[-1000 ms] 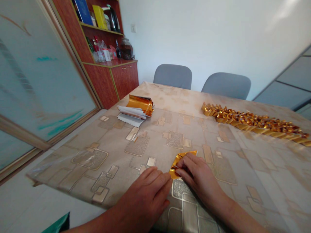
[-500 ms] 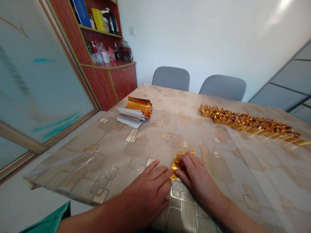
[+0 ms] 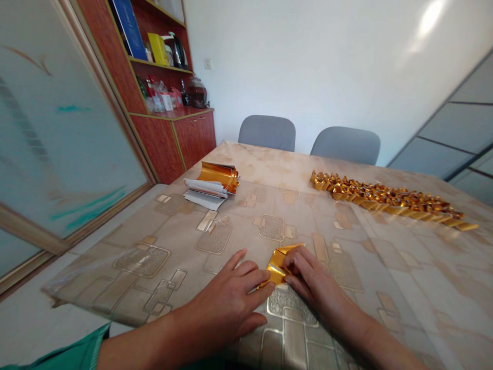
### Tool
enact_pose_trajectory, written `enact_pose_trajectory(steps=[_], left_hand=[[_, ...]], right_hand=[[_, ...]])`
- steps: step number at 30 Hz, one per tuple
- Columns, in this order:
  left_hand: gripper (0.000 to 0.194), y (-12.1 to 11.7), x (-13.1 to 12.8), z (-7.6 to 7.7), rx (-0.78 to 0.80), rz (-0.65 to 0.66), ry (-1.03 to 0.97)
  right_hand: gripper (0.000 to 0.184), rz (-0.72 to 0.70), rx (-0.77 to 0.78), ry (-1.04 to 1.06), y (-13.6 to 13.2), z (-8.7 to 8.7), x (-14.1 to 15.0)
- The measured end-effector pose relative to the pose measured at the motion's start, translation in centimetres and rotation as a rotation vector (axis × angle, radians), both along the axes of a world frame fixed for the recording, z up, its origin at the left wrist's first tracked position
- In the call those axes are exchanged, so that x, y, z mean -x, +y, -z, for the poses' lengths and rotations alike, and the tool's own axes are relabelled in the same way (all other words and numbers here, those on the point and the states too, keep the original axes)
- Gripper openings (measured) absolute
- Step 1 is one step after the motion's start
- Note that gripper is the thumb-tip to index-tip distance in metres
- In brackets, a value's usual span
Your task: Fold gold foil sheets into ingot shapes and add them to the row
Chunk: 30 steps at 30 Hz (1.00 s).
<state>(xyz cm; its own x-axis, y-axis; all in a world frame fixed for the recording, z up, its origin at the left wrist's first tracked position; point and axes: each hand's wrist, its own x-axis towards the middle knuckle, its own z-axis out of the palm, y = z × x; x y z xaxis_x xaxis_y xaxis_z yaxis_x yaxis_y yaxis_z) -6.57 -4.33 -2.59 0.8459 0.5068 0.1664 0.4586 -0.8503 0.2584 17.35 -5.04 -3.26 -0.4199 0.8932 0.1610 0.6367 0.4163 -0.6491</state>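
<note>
A partly folded piece of gold foil paper (image 3: 278, 266) lies on the table in front of me, between my hands. My left hand (image 3: 234, 298) has two fingers around its left corner, while the thumb and the outer fingers stay apart from it. At the paper's right side, my right hand (image 3: 311, 275) has curled fingers and thumb closed on the edge. Those fingertips are partly hidden behind the hand and the foil.
A stack of curled gold and white sheets (image 3: 215, 185) lies farther off to the left. Rows of folded gold paper pieces (image 3: 389, 198) stretch along the right side. The patterned tablecloth (image 3: 146, 288) covers the table, with two grey chairs (image 3: 266, 132) behind it.
My left hand's fingers have spread apart and shifted slightly left along the foil paper, so more of its gold surface shows. My right hand stays at its right edge. The view has tilted slightly up.
</note>
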Motion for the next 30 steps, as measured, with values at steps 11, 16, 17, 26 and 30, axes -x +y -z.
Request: enact_pose_trajectory(steps=[11, 16, 17, 26, 30], left_hand=[[0.018, 3.3, -2.4, -1.3, 0.03, 0.002, -0.151], [0.021, 4.6, -3.6, 0.1, -0.043, -0.06, -0.182], [0.02, 4.5, -3.7, 0.4, -0.078, -0.067, -0.186], [0.024, 3.6, -4.0, 1.4, -0.24, -0.098, -0.119], [0.023, 3.7, -4.1, 1.8, -0.254, -0.102, -0.111]], right_hand=[[0.013, -0.061, -0.002, 0.047, 0.2, -0.6, -0.6], [0.013, -0.086, -0.013, 0.037, 1.0, -1.2, -1.0], [0.012, -0.091, -0.004, 0.04, 1.3, -1.2, -0.9], [0.008, 0.144, -0.247, -0.316, 2.2, -0.4, 0.6], [0.007, 0.178, -0.325, -0.424, 1.3, -0.7, 0.6]])
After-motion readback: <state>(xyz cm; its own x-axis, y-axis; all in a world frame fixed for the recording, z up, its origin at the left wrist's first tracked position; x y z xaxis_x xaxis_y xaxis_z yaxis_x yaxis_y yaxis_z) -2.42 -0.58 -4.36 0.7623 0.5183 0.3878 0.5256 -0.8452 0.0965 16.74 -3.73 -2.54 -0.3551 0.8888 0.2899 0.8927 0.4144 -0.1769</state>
